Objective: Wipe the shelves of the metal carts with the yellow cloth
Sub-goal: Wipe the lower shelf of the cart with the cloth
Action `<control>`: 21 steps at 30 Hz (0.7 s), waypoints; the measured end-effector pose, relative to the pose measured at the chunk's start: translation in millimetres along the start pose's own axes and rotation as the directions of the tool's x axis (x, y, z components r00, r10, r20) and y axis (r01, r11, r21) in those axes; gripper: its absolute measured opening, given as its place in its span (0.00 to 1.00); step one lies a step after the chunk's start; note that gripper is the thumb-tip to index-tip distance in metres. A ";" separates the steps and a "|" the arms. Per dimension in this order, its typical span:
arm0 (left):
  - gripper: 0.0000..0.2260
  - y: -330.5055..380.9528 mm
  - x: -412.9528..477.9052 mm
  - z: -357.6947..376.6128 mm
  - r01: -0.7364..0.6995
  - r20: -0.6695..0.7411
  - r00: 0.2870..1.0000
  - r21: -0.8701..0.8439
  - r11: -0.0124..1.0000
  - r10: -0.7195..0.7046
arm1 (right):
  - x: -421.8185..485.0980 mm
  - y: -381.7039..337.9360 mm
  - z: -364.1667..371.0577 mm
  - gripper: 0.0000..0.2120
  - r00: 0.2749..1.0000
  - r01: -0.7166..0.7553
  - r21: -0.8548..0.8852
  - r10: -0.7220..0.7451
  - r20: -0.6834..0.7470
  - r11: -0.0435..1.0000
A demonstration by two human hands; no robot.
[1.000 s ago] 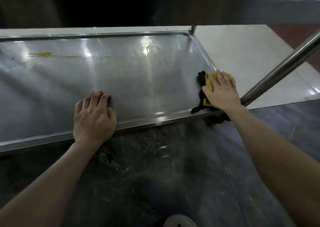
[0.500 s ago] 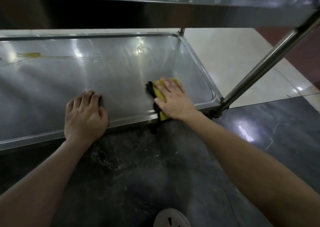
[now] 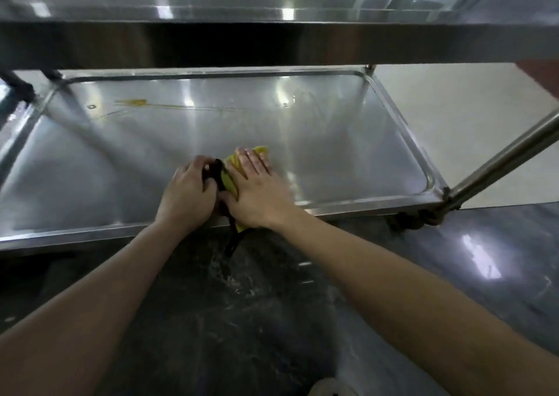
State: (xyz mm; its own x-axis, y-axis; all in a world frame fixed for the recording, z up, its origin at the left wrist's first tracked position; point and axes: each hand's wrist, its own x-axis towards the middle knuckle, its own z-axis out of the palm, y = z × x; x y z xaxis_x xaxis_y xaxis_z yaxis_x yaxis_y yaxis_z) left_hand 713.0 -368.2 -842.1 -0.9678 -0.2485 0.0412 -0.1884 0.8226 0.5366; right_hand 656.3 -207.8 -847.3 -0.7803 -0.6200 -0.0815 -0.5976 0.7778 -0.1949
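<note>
The yellow cloth [image 3: 231,174], with a black edge and a black strap hanging over the rim, lies on the lower shelf [image 3: 332,141] of the metal cart near its front edge. My right hand [image 3: 257,190] presses flat on the cloth with straight fingers. My left hand [image 3: 187,193] sits right beside it, fingers curled onto the cloth's black edge. A thin yellow-brown streak [image 3: 136,102] marks the shelf at the back left.
The cart's upper shelf [image 3: 272,41] overhangs the back of the lower one. A slanted steel post [image 3: 499,159] rises from the front right corner, with a caster [image 3: 414,218] below. Dark marble floor lies under me, pale tiles to the right.
My right hand slid the cloth leftward along the front of the shelf from the right corner to the middle. My left hand left its resting spot and came to the cloth's black edge.
</note>
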 end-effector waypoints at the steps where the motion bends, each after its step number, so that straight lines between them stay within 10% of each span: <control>1: 0.18 -7.8 -1.0 -10.0 -0.025 0.003 1.000 0.040 0.999 0.025 | 1.8 3.7 0.2 0.36 1.000 0.016 0.006 -0.016 -0.003 1.000; 10: 0.18 -78.9 -19.2 -57.7 -0.113 0.012 0.993 0.331 0.937 0.116 | -27.5 154.3 -19.0 0.42 0.729 -0.680 -0.004 0.676 -0.107 0.733; 16: 0.27 -107.2 -20.1 -63.5 -0.076 -0.009 0.996 0.336 0.939 0.084 | 53.6 -32.6 7.8 0.37 0.974 -0.222 -0.052 0.218 -0.069 0.974; 21: 0.24 -110.3 -21.7 -59.8 -0.088 -0.023 0.995 0.317 0.945 0.100 | 51.5 -37.8 5.1 0.40 0.992 -0.128 -0.055 0.126 -0.027 0.990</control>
State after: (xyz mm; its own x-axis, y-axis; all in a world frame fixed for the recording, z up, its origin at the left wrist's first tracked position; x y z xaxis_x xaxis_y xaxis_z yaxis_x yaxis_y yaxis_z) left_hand 764.8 -484.1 -851.8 -0.9777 -0.1765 0.1137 -0.1459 0.9606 0.2364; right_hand 639.6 -269.7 -849.2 -0.8542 -0.5138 -0.0791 -0.5023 0.8550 -0.1289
